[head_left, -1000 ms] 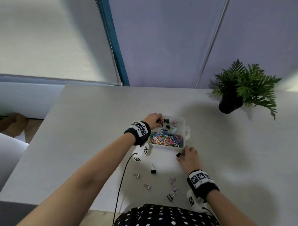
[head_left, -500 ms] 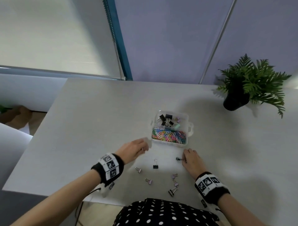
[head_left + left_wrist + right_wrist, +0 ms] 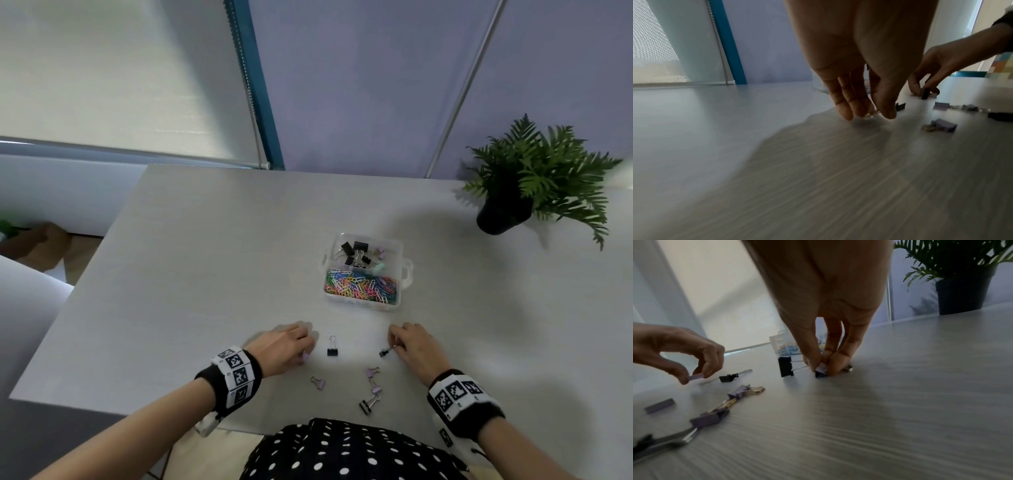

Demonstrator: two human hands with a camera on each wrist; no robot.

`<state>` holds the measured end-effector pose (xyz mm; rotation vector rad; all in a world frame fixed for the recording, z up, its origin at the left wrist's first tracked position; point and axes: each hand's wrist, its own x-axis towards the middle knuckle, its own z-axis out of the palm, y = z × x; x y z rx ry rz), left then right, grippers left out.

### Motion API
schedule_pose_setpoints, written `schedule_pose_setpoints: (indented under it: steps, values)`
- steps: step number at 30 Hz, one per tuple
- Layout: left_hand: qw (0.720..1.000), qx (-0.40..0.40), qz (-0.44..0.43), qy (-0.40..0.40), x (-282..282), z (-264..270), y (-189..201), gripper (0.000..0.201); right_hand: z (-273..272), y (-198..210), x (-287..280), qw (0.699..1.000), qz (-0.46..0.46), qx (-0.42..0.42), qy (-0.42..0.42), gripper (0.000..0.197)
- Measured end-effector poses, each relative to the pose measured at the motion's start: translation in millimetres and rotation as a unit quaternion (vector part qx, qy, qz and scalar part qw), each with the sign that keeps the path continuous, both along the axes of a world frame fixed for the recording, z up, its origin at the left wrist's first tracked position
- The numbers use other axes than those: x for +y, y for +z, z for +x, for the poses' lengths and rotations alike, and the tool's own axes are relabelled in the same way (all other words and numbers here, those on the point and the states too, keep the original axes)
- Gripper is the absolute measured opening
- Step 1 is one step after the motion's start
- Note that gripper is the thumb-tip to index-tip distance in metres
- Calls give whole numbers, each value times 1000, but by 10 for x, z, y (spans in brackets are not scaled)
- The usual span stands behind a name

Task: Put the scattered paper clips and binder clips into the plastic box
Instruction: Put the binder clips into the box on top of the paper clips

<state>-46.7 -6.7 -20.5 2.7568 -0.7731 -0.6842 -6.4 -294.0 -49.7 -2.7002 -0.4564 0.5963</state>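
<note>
Both hands low on the counter (image 3: 205, 274), lower centre of frame. Left hand (image 3: 281, 349) pinching a small lilac binder clip (image 3: 695, 377) between thumb and fingertip; right hand (image 3: 416, 346) clamped on a black binder clip (image 3: 385, 353), with something pale under the fingertips. Plastic box (image 3: 406, 270) just above, loaded with coloured paper clips (image 3: 361, 289) and more binders. Five binder clips lying loose nearby, among them an upright black one (image 3: 331, 346). Likely light, stiff, springy and slick; best taken across the folded body, not by the swinging wire handles.
</note>
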Motion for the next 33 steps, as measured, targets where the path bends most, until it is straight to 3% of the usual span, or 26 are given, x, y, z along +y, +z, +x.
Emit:
schedule_pose_setpoints:
  steps: [10,19,26,33]
  values:
    - [999,5,32,-3,-499,158,137,37,46,-19,-73,999,41,10,-13,8]
    - [997,39,64,24,-706,107,83,53,-76,17,1,999,3,37,-31,38]
    - [997,33,60,31,-640,144,22,34,-33,-26,-8,999,4,38,-8,12]
    - [998,32,43,39,-608,164,-24,28,-103,-49,45,999,-10,-5,37,12]
